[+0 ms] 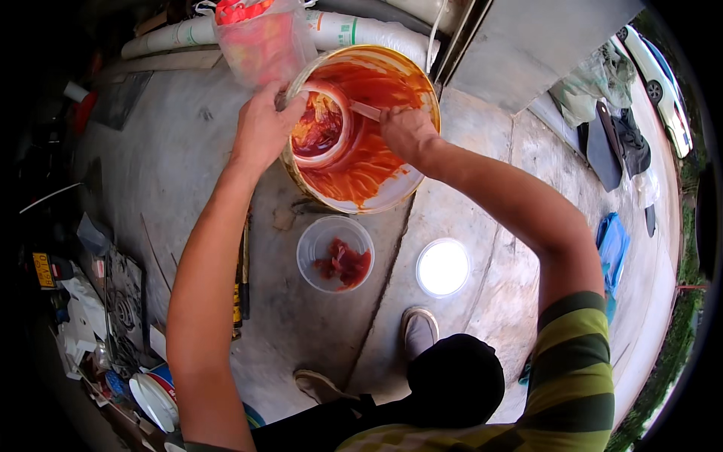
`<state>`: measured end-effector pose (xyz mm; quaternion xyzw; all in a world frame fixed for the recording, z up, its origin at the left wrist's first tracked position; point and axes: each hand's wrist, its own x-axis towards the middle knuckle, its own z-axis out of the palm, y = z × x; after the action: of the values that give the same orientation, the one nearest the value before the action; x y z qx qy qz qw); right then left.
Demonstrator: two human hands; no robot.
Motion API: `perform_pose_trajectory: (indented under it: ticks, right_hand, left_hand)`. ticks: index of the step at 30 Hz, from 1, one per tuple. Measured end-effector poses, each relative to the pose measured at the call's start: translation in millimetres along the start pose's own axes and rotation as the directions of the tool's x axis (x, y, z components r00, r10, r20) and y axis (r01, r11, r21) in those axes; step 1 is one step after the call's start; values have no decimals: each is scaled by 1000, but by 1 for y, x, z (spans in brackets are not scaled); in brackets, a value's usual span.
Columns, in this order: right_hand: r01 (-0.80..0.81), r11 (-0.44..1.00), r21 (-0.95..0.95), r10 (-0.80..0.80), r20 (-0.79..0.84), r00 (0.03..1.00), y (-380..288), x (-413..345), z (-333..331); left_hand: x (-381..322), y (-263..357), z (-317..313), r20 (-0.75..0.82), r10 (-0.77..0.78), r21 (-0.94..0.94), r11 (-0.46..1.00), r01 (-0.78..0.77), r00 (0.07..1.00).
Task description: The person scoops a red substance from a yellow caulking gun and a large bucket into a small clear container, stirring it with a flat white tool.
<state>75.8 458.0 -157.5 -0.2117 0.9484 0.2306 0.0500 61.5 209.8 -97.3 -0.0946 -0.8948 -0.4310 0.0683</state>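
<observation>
A large pail is tipped so that its mouth faces me, its inner wall smeared with orange-red paste. My left hand grips its left rim, thumb over the edge. Deeper inside, a pale ring surrounds more dark red paste; whether it is the pail's bottom or a separate tub I cannot tell. In my right hand, inside the mouth, is a flat pale scraper, pointing left toward that ring. Below the pail, a clear round plastic tub holds a lump of red paste.
A bright white round lid lies right of the tub, near my shoe. Behind the pail are a plastic bag and a wrapped roll. Clutter and a white bucket line the left; a metal panel stands right.
</observation>
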Motion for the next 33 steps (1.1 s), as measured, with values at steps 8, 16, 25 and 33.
perform_pose_trajectory:
  ticks: [8, 16, 25, 33]
  right_hand:
    - [-53, 979, 197, 20, 166, 986, -24, 19, 31]
    - [22, 890, 455, -164, 277, 947, -59, 13, 35]
    - [-436, 255, 863, -150, 480, 864, -58, 9, 13]
    - [-167, 831, 531, 137, 96, 986, -28, 36, 17]
  left_hand:
    - [-10, 10, 0, 34, 126, 47, 991, -128, 991]
    - [-5, 5, 7, 24, 152, 168, 974, -154, 988]
    - [-17, -4, -8, 28, -13, 99, 995, 10, 1000]
    - [-18, -5, -5, 18, 96, 204, 974, -98, 995]
